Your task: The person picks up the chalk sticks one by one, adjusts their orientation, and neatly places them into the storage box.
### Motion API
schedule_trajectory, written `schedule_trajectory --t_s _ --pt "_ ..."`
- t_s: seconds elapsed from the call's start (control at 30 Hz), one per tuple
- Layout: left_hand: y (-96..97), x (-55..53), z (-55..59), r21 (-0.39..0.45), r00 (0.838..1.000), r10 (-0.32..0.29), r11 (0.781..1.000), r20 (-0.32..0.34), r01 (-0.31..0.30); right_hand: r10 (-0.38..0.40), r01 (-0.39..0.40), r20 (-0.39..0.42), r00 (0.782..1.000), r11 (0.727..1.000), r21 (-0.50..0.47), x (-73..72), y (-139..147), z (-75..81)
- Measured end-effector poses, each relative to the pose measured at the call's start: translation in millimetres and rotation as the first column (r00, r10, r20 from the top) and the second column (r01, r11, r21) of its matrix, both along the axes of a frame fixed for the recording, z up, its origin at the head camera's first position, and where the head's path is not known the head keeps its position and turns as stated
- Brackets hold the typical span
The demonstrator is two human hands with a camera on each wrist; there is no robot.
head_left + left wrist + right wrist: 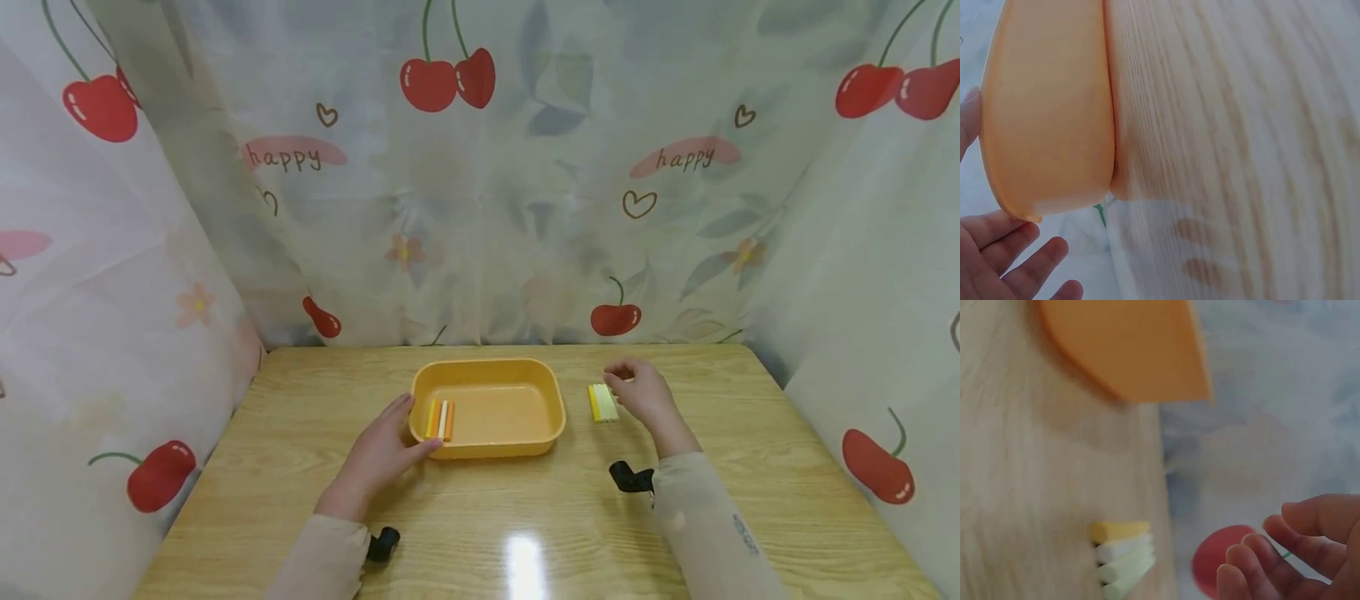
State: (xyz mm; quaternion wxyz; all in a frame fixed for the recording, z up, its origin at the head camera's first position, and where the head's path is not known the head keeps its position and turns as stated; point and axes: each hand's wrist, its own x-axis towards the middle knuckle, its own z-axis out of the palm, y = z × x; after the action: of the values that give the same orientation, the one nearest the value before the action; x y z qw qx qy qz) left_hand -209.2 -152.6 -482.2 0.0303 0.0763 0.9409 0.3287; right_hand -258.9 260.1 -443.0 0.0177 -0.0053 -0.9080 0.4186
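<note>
orange, shallow and round-cornered, the plastic tray (487,451) sat on the wood-grained table (457,517), its left end gripped by the left hand (381,452)! four slim yellow, orange and white sticks (441,421) lay inside, at that end. the right hand (642,392), loosely curled, apparently holding nothing in the blurry wrist view, hovered near four yellow, white and pale-green sticks (603,403) on the table.

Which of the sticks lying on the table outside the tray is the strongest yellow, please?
It is the yellow stick at the row's end nearest the orange tray; the other sticks beside it are whitish or pale yellow-green.
</note>
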Motion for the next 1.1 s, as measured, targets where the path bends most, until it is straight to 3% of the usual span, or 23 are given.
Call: schedule_trajectory --t_s 0.23,0.47,0.83,1.1 --pt "-0.7 -1.4 -0.6 0.003 1.0 0.004 1.0 -0.017 -0.004 -0.011 0.009 0.069 0.998 0.999 0.031 -16.5 7.2 -20.1" --pt "0.7 -3.0 -1.9 0.005 1.0 0.008 1.0 -0.005 -0.008 -0.042 0.041 0.138 0.989 0.999 0.013 -22.6 13.5 -32.4" --pt "-0.7 -1.7 -2.4 0.01 1.0 -0.001 1.0 -0.003 0.001 -0.055 0.059 0.21 0.976 0.998 -0.016 -35.3 18.7 -45.7" --pt "-1.7 -1.9 -3.7 0.017 1.0 0.011 1.0 0.003 -0.011 -0.055 0.044 0.229 0.972 0.998 0.054 -43.8 17.8 -50.8"
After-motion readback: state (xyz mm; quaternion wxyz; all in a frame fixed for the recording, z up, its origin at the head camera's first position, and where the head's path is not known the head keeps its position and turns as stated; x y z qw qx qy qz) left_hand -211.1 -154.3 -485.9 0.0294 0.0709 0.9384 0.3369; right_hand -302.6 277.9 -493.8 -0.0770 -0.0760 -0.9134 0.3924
